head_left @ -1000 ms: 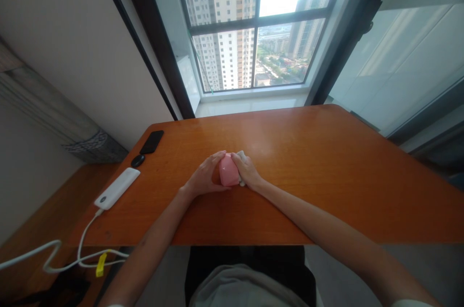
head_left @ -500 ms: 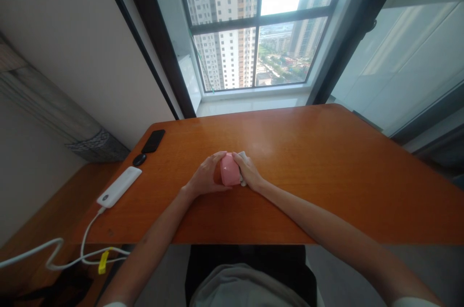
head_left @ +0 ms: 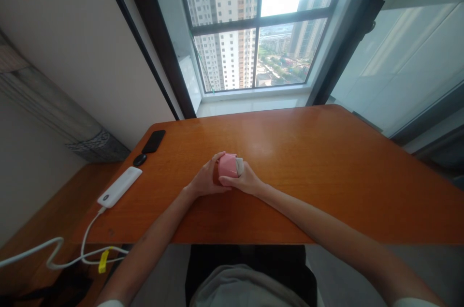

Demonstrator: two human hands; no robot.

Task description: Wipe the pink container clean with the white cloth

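Between my two hands, near the middle of the desk, is a small glossy pink case; its exact kind does not show. A whitish, cloth-like piece sits against its right side. My left hand curves around the case from the left, with fingers over the far edge and the thumb by the near edge. From the right, my right hand grips it, its thumb laid across the lower front of the pink surface. The right fingers are mostly hidden behind the whitish piece.
The wooden desk reaches toward a window. On its left side lie a black phone, a round black object and a white power bank. From the power bank a white cable runs off the near left edge.
My right thumb has moved from the top of the pink case down to its lower front. The whitish piece now shows more at the right side. My left hand has barely moved.
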